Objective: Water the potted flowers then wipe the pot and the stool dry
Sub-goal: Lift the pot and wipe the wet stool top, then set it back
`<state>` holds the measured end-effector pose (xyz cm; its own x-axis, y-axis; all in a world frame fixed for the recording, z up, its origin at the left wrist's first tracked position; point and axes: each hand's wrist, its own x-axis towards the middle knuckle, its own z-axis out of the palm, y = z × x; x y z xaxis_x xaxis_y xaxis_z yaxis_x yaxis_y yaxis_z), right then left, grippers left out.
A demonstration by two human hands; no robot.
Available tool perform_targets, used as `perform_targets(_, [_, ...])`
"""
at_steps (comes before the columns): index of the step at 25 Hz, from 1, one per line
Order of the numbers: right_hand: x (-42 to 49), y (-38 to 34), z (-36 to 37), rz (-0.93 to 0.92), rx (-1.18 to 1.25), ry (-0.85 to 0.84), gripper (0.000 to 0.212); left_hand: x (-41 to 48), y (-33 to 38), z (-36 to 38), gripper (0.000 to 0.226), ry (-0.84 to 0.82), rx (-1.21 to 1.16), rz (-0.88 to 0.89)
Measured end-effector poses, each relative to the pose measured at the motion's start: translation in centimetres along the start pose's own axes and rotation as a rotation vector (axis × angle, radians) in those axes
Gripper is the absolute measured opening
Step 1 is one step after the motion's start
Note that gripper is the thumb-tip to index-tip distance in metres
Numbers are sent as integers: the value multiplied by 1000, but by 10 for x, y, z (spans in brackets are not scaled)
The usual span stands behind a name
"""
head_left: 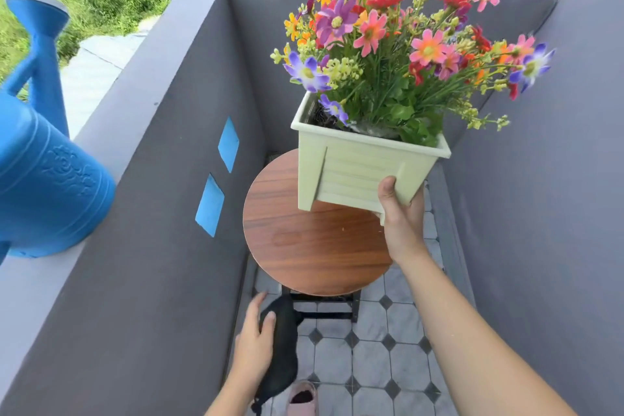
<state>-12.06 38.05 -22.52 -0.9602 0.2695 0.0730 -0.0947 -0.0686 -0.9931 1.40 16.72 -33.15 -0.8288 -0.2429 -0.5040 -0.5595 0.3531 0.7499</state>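
Note:
My right hand grips the near bottom corner of a pale green square pot, held tilted in the air above the stool. Colourful flowers fill the pot. The round wooden stool top lies bare below it, with a faint damp ring on it. My left hand hangs low beside the stool, shut on a dark cloth that dangles toward the floor. A blue watering can stands on the wall ledge at the left.
Grey balcony walls close in on the left, far side and right, with two blue diamond openings in the left one. The floor is tiled. A pink slipper shows at the bottom. Grass lies beyond the wall.

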Motion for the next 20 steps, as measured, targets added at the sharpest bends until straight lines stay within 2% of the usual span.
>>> perform_targets(3, [-9, 9, 10, 22, -54, -13, 69, 47, 32, -33, 54, 201, -181, -112])
perform_targets(6, [-15, 15, 20, 9, -10, -49, 94, 82, 75, -55, 39, 227, -227, -61])
perform_targets(8, [-18, 22, 24, 11, -11, -80, 92, 90, 97, -59, 36, 179, -175, -34])
perform_targets(11, [-18, 33, 27, 80, 36, -116, 66, 95, 107, -58, 35, 184, -48, 17])
perform_targets(14, [-17, 40, 31, 67, 15, -108, 81, 100, 104, -56, 36, 250, 65, 86])
perform_targets(20, [-19, 47, 32, 43, -119, -100, 90, 107, 103, -55, 32, 288, 127, 128])
